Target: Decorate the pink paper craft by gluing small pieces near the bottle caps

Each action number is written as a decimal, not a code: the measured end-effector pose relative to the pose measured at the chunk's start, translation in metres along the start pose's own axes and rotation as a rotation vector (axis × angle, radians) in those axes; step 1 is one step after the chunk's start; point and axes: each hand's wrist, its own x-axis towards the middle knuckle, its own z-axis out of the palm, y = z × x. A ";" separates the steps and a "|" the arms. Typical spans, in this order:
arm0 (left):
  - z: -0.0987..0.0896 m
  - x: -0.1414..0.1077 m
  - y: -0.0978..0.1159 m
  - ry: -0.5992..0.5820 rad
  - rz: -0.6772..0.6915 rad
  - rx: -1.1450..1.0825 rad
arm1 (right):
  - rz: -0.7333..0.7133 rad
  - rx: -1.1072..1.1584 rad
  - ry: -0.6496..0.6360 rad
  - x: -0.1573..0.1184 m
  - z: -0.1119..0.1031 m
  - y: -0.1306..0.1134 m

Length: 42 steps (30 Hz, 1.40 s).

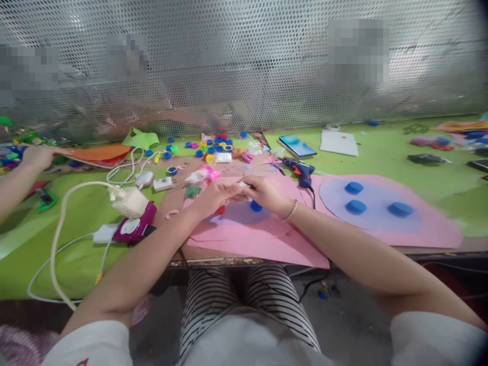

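- Left hand (pixel 217 198) and right hand (pixel 265 193): fingers clamped on a white piece (pixel 243 184) between them, over pink paper (pixel 259 246).
- Blue cap (pixel 256 206): by the right hand.
- Glue gun (pixel 304 175): farther right, on the worktop (pixel 385 157).

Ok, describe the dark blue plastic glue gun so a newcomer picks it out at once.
On the long green-topped table, find the flat smartphone with a lit blue screen. Between it and the person's bare right hand lies the dark blue plastic glue gun. Unlike the phone, it has an orange trigger and a black cord at its handle.
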 end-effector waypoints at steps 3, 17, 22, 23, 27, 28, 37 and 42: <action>0.000 -0.001 0.001 0.018 0.012 0.068 | 0.010 0.006 0.016 0.000 -0.001 -0.003; 0.000 0.000 0.004 0.004 -0.047 -0.023 | 0.024 0.062 0.015 0.001 0.000 -0.002; -0.003 0.003 0.003 0.085 -0.047 -0.123 | 0.159 0.396 -0.057 0.000 -0.001 -0.003; -0.003 0.004 0.003 0.100 -0.041 -0.111 | 0.215 0.459 -0.058 0.000 -0.001 -0.003; -0.003 0.003 0.000 0.096 0.006 0.004 | 0.359 0.597 -0.056 0.001 0.001 -0.001; -0.003 0.003 -0.001 0.092 0.016 0.036 | 0.364 0.608 -0.057 0.001 0.001 0.000; -0.003 0.001 -0.001 0.142 0.057 0.170 | 0.214 0.485 -0.131 0.001 -0.004 -0.006; -0.003 0.004 0.000 0.126 0.036 0.069 | 0.108 0.383 -0.114 0.002 -0.001 -0.001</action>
